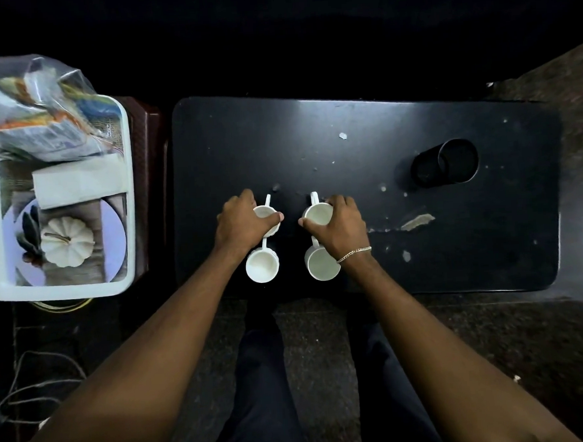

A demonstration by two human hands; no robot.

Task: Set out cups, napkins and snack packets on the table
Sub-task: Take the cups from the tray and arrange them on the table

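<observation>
Hands: left hand grips the far left cup from above; right hand grips the far right cup.
Task things: four cups clustered on the tabletop; napkins and packets in the tray.
Risk: wrists hang over the near cups; pulling back could knock them off the edge.

A black cylindrical holder lies on its side at the right. At the left, a white tray rests on a maroon stool, and its base shows a picture of 1 pale pumpkin. A grey cable loops over the speckled floor.
</observation>
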